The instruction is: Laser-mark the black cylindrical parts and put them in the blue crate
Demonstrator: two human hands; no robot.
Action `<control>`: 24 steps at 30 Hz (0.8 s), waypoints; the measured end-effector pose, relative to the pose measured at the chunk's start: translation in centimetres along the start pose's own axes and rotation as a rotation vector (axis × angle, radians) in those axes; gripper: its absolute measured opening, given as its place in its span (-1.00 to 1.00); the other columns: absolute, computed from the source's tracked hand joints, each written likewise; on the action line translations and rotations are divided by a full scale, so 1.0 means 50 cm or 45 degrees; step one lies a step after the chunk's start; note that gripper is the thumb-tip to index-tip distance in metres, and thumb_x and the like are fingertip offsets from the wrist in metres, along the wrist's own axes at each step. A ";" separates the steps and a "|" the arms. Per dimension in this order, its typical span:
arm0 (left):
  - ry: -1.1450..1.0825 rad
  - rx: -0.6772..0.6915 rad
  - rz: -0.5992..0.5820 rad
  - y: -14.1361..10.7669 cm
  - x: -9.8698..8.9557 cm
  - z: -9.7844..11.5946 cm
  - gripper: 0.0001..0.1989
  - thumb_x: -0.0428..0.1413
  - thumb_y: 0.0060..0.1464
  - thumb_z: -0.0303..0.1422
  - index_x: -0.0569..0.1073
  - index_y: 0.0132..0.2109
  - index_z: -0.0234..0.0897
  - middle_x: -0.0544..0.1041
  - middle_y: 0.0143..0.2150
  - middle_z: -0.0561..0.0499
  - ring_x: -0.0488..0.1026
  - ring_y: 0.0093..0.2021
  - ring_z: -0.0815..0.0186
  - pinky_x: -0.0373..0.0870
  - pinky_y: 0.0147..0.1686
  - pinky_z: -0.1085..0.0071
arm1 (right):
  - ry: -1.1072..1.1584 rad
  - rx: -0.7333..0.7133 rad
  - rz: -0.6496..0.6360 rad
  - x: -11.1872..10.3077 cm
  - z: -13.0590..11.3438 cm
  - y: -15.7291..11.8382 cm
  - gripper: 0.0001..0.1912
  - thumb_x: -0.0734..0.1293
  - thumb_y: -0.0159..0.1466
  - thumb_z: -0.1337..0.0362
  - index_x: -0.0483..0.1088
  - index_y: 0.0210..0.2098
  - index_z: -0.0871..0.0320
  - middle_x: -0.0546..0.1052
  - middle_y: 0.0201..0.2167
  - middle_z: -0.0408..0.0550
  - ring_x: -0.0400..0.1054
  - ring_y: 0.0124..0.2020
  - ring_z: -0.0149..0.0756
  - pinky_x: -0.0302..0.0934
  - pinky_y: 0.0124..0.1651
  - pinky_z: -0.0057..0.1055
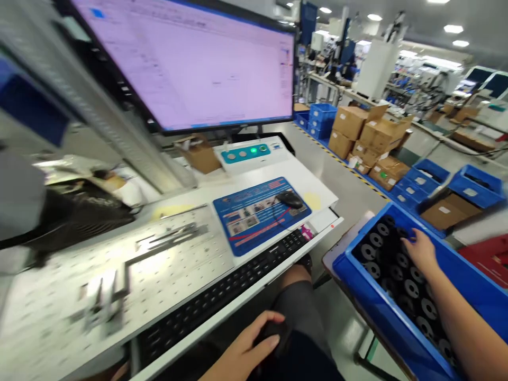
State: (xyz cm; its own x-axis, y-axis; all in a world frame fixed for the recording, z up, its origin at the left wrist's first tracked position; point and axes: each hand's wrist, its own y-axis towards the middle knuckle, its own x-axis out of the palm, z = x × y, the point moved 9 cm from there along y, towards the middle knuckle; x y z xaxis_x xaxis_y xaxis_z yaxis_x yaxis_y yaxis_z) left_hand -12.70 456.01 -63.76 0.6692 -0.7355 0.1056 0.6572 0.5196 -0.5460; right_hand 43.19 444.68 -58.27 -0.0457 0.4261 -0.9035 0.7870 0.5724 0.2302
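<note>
My left hand point(254, 346) is at the bottom centre, above my lap, its fingers curled round a dark round part point(273, 338). At the right, my right hand point(421, 251) reaches into a blue bin point(353, 275), its thumb and fingers at the black parts there. Several black cylindrical parts with grey ring-shaped ends point(411, 288) stand in rows in that bin. Whether a part is between my right fingers is too small to tell.
A perforated metal plate point(170, 286) with metal brackets lies at the left. Beside it are a black keyboard point(222, 291), a blue mouse pad point(238, 203), a mouse point(289, 199) and a large monitor point(222, 69). Cardboard boxes point(349, 123) and blue crates stand behind.
</note>
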 end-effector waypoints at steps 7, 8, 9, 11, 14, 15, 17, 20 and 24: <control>0.399 0.395 0.235 -0.014 0.016 0.123 -0.11 0.43 -0.11 -0.26 0.24 0.33 -0.13 0.52 0.10 -0.15 0.42 0.14 -0.02 0.24 0.26 0.00 | 0.538 -0.567 -0.473 -0.081 -0.327 -0.268 -0.46 0.41 0.26 -0.04 0.40 0.18 -0.04 0.59 0.02 0.07 0.55 -0.08 0.00 0.49 -0.02 -0.06; 0.448 0.445 0.244 -0.016 0.025 0.138 -0.06 0.45 -0.13 -0.25 0.21 0.36 -0.10 0.52 0.09 -0.14 0.42 0.15 -0.03 0.23 0.28 -0.03 | 0.550 -0.733 -0.660 -0.077 -0.387 -0.334 -0.47 0.41 0.28 0.01 0.38 0.22 -0.10 0.55 0.10 0.05 0.51 0.03 0.03 0.47 0.07 -0.05; 0.497 0.503 0.249 -0.018 0.036 0.151 -0.03 0.46 -0.12 -0.24 0.18 0.38 -0.07 0.51 0.09 -0.12 0.40 0.17 -0.03 0.21 0.29 -0.05 | 0.562 -0.868 -0.805 -0.075 -0.437 -0.394 -0.44 0.42 0.29 0.05 0.34 0.26 -0.16 0.49 0.19 0.02 0.45 0.14 0.06 0.43 0.16 -0.02; 0.590 0.614 0.250 -0.023 0.055 0.169 0.01 0.46 -0.10 -0.23 0.13 0.41 -0.03 0.52 0.09 -0.09 0.38 0.20 -0.03 0.21 0.30 -0.08 | 0.564 -1.048 -1.034 -0.062 -0.504 -0.482 -0.33 0.43 0.30 0.09 0.22 0.35 -0.25 0.35 0.33 -0.03 0.30 0.30 0.09 0.32 0.30 0.03; 0.748 0.812 0.302 -0.031 0.077 0.182 0.05 0.44 -0.04 -0.21 0.02 0.44 0.03 0.51 0.07 -0.08 0.40 0.15 -0.01 0.33 0.22 -0.05 | 0.612 -1.089 -1.159 -0.038 -0.536 -0.524 -0.18 0.46 0.28 0.09 0.05 0.42 -0.29 0.20 0.43 -0.02 0.16 0.40 0.12 0.21 0.38 0.10; 0.808 0.898 0.351 -0.036 0.082 0.188 0.05 0.43 -0.01 -0.19 -0.02 0.46 0.03 0.50 0.08 -0.10 0.41 0.12 0.00 0.38 0.17 -0.03 | 0.646 -1.073 -1.158 -0.032 -0.538 -0.525 -0.16 0.46 0.28 0.08 0.02 0.43 -0.28 0.17 0.44 -0.01 0.13 0.42 0.13 0.19 0.38 0.12; 0.930 1.077 0.462 -0.048 0.094 0.202 0.05 0.37 0.06 -0.16 -0.10 0.48 -0.01 0.50 0.06 -0.14 0.42 0.07 0.01 0.42 0.10 0.00 | 0.752 -1.019 -1.131 -0.025 -0.539 -0.522 -0.11 0.48 0.26 0.05 -0.01 0.44 -0.24 0.15 0.45 0.03 0.08 0.44 0.15 0.16 0.39 0.12; 1.080 1.330 0.515 -0.066 0.130 0.227 -0.01 0.27 0.18 -0.16 -0.16 0.51 -0.17 0.54 -0.02 -0.18 0.42 -0.04 0.02 0.42 -0.02 0.05 | 0.989 -0.893 -1.113 -0.024 -0.553 -0.519 -0.01 0.56 0.14 -0.03 0.04 0.42 -0.19 0.27 0.38 0.04 0.19 0.37 0.16 0.19 0.36 0.07; 1.148 1.561 0.454 -0.076 0.174 0.253 -0.19 0.09 0.32 -0.33 -0.18 0.52 -0.30 0.55 -0.03 -0.23 0.42 -0.10 0.03 0.37 -0.12 0.10 | 1.148 -0.683 -1.070 -0.024 -0.571 -0.501 -0.13 0.60 0.03 -0.11 0.29 0.25 -0.12 0.50 0.14 -0.05 0.43 0.10 0.01 0.33 0.20 -0.11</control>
State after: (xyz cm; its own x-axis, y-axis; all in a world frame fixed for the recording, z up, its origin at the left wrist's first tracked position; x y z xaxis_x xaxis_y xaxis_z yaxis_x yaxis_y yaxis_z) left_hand -4.99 453.14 -50.23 0.7203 -0.2763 -0.6363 0.6870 0.4108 0.5993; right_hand 5.98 449.83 -52.64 -0.9417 0.0031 -0.3365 -0.0064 0.9996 0.0273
